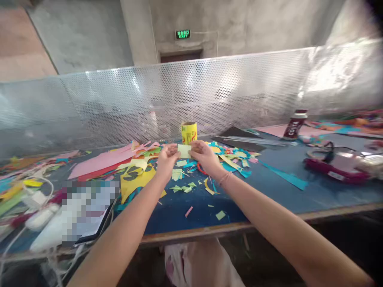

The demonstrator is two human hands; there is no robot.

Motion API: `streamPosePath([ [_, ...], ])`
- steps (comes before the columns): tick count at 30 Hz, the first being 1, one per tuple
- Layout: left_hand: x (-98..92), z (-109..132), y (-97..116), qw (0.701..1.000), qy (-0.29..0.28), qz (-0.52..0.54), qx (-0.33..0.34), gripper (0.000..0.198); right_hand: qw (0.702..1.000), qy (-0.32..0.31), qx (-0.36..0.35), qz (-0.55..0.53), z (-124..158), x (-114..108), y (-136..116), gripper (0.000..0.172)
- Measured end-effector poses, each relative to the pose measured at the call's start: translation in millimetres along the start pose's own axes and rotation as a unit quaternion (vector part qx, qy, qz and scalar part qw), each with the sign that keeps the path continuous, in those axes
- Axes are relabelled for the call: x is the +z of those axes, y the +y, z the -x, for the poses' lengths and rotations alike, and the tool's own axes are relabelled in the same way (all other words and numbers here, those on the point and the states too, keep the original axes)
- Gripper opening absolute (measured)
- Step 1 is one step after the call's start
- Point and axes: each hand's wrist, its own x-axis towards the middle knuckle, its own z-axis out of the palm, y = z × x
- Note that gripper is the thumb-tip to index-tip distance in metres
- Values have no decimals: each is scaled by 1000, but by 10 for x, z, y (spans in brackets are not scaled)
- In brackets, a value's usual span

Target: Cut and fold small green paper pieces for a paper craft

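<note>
Both my hands are stretched out over the blue table (299, 171) and hold a small pale green paper piece (184, 150) between them. My left hand (166, 158) pinches its left end. My right hand (205, 155) pinches its right end. The paper is held just above the table, in front of a yellow cup (188, 132). Under the hands lie several pale green scraps (182, 187) and blue and yellow strips. A yellow sheet with black cut shapes (136, 177) lies to the left of my left wrist.
Pink and red sheets (101, 161) lie at the left. A dark bottle (295, 124) stands at the back right, beside black sheets (239, 137). A pink device with cables (332, 167) sits at the right. A perforated metal screen (191, 91) closes the table's back.
</note>
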Motion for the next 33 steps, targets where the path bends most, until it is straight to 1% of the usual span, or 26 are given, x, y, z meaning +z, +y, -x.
streamPosePath([
  [8, 4, 17, 26, 1000, -9, -7, -20, 33, 1000, 2, -16, -8, -5, -3, 22, 25],
  [11, 14, 39, 43, 998, -36, -5, -43, 31, 1000, -2, -14, -1, 9, -4, 6, 21],
  [14, 23, 57, 54, 997, -55, 1, -61, 31, 1000, -4, -9, 6, 25, 1, -13, 21],
  [20, 21, 58, 54, 995, -44, 19, -82, 32, 1000, -4, 22, -19, 21, 5, 7, 23],
  [25, 11, 50, 45, 996, -42, 13, -81, 31, 997, -12, 40, -65, 8, -5, 30, 25],
  [29, 0, 41, 26, 996, -61, -13, -64, 31, 993, -24, 61, -97, 3, -8, 20, 29],
  [33, -9, 36, 5, 995, -79, -16, -65, 31, 991, -24, 78, -104, 9, -2, 5, 32],
])
